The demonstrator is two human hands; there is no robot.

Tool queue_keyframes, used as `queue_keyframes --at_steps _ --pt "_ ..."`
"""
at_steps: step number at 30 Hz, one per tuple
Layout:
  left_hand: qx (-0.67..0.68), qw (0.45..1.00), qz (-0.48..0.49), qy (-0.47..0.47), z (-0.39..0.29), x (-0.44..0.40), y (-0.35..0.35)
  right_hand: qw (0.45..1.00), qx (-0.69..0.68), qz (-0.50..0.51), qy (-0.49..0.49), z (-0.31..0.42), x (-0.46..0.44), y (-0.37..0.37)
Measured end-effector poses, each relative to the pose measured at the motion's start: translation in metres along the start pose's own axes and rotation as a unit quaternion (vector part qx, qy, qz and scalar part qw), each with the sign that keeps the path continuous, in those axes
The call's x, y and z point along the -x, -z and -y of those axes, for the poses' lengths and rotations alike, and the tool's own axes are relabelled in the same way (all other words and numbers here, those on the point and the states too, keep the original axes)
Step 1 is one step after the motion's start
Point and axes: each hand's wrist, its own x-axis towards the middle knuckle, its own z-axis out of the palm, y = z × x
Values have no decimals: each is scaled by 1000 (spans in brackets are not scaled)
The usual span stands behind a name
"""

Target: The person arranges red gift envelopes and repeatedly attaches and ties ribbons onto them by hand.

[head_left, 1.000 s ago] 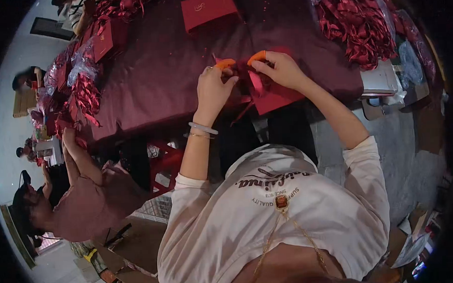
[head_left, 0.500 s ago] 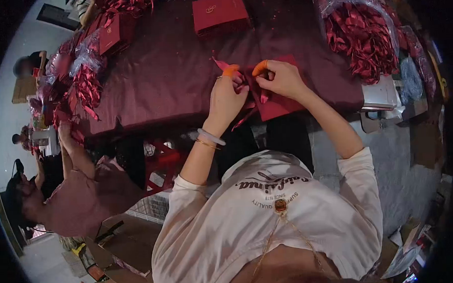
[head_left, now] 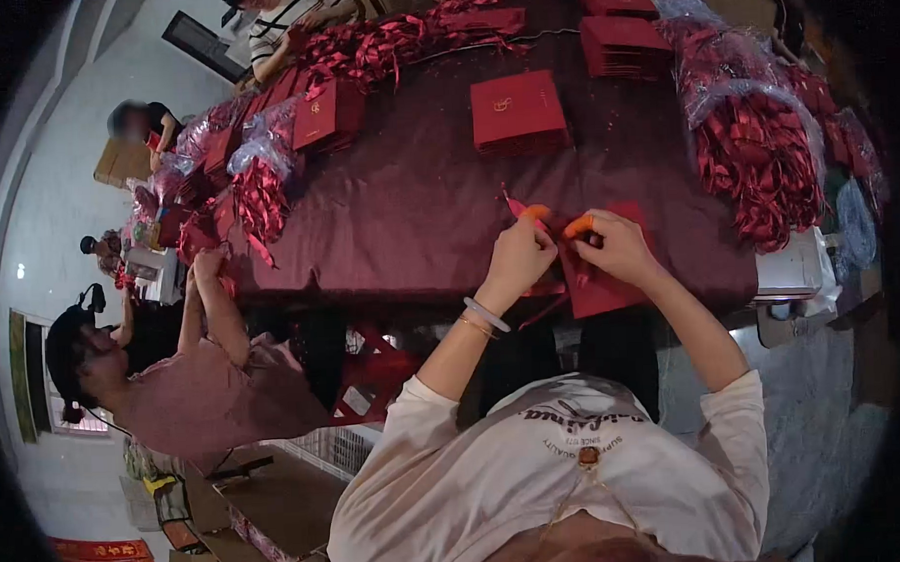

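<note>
A red card or bag (head_left: 609, 290) lies at the table's front edge, under my right hand. My left hand (head_left: 520, 254) is closed with fingertips pinched on a red ribbon (head_left: 512, 202), whose one end sticks up past the fingers. Beside it, my right hand (head_left: 612, 244) is pinched over the red card, also at the ribbon; its exact hold is hidden by the fingers. Orange covers sit on a finger of each hand. A ribbon end hangs below, between the hands.
Stacked red bags (head_left: 518, 110) stand farther back on the dark red cloth (head_left: 398, 213). Ribbon bundles in plastic lie right (head_left: 753, 161) and left (head_left: 261, 193). A co-worker in a pink top (head_left: 226, 393) sits at the left; boxes (head_left: 279, 505) are on the floor.
The view has tilted up, so the table and hands appear lower and more of the far side shows. Both hands stay close together at the ribbon, with small finger movements.
</note>
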Motion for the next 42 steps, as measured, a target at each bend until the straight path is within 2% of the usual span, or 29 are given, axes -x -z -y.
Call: queue_keyframes --at_steps 5,8,10,11,13,14,18,20,21,23,25,26,27,29,31,32,33,34,35,37,40,42 --pt "-68 994 -2 -80 3 -8 6 997 42 -17 55 -10 0 -6" --pt "-127 952 93 -264 9 -15 21 992 94 -59 63 -14 0 -12" --pt "-150 915 105 -360 13 -20 26 995 72 -31 54 -11 1 -8" --pt "-143 916 113 -357 20 -11 21 998 59 15 18 -3 1 -3" --pt "-253 804 49 -535 20 -26 24 997 65 -6 47 -7 1 -4" --pt "-281 775 39 -565 21 -26 22 998 45 -12 51 -9 2 -4" --pt "-300 735 22 -607 27 -27 30 999 24 -1 39 -10 1 -3" --pt "-324 687 30 -650 30 -32 37 998 -61 0 -20 -10 -1 -2" --pt "-329 686 82 -643 32 -35 39 993 -105 1 -52 -11 -2 -3" --pt "-326 673 99 -657 37 -41 45 980 -194 24 -43 -15 -3 -5" --pt "-329 733 153 -575 42 -47 44 987 -157 24 -29 -18 -4 -4" --pt "-285 750 80 -592 52 -52 39 991 -132 20 -32 -20 -4 -6" --pt "-270 813 138 -497 30 -43 44 989 -145 5 -33 -22 -3 -7" --pt "-248 823 11 -510 43 -40 36 989 -143 -35 -30 -26 -5 -10" --pt "-155 935 -73 -310 9 -9 38 989 -129 -54 -40 -29 -4 -12" --pt "-87 965 -132 -209 13 7 37 986 -159 -42 -32 -29 -6 -11" --pt "-31 973 -176 -144 13 27 32 981 -189 -32 -20 -28 -6 -11" --pt "24 972 -222 -79 -2 48 27 989 -142 -27 -42 -27 -6 -10" --pt "139 964 -217 -64 6 67 13 988 -143 -29 -46 -26 -6 -10" --pt "0 977 -168 -133 3 95 -3 992 -111 -21 -49 -23 -8 -9" --pt "24 990 -104 -89 0 105 -24 991 -128 -20 -34 -20 -7 -7" --pt "-59 983 -123 -122 15 98 -31 994 -101 -18 -38 -18 -6 -5"
